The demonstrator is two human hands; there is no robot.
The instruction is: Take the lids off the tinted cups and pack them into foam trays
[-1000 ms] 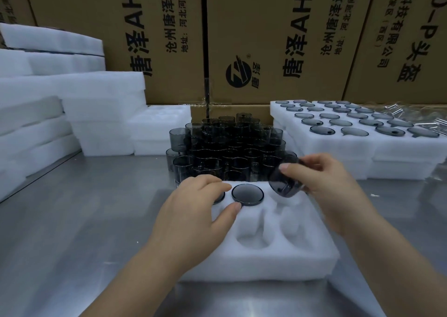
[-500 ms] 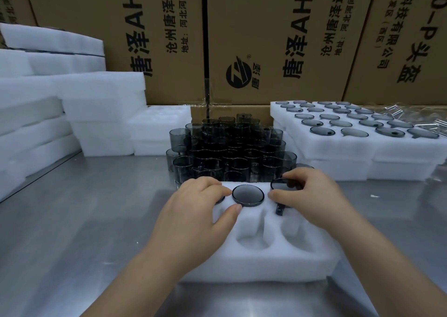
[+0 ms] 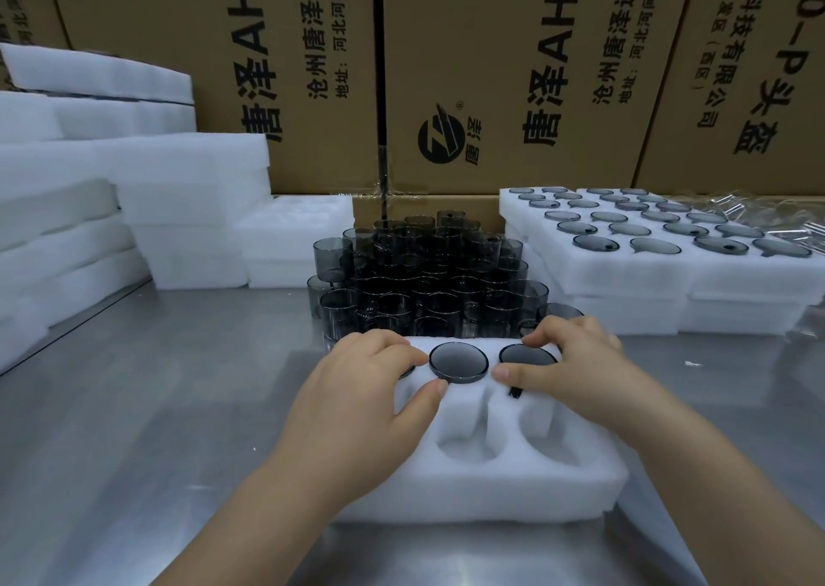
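Big brown boxes [image 3: 513, 71] stand behind a heap of dark cups [image 3: 424, 281] on the bench [image 3: 134, 407]. White foam stacks [image 3: 134, 210] sit on the left and full trays [image 3: 669, 268] on the right. A second ago the right hand [image 3: 576, 362] held a tinted cup [image 3: 527, 355] tilted up. Now the cup sits in the foam tray [image 3: 491, 487]. The right grip is narrow and pinches the cup's rim. The left hand [image 3: 357, 398] rests loosely on the tray's left corner.

A brushed grey metal table [image 3: 156, 407] fills the view. Nearest sits a white foam tray with round pockets [image 3: 491, 491]. Just behind it stands a tight cluster of smoky grey see-through cups [image 3: 428, 273]. Stacks of white foam slabs [image 3: 187, 210] stand at left, and stacked filled foam trays [image 3: 625, 304] at right.
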